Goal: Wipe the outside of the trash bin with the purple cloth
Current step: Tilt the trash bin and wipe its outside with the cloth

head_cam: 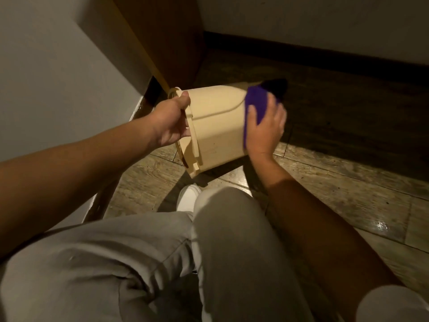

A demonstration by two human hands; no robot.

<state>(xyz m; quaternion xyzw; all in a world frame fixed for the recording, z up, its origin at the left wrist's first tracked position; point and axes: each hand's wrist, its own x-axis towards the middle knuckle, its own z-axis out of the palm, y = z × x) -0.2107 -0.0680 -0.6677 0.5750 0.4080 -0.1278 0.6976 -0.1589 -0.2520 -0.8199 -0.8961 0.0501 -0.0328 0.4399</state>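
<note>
1. Mid-wipe: your left hand point(170, 122) grips the rim of the tipped cream plastic trash bin point(218, 126), frame centre.
2. Your right hand point(265, 126) presses the folded purple cloth point(256, 104) against its base end.
3. Next, likely rotate the bin to reach unwiped sides.

The right hand point(265, 126) covers most of the purple cloth point(256, 104), the trash bin point(218, 126) base behind it is lost in shadow, and left-hand fingertips disappear inside the rim.
</note>
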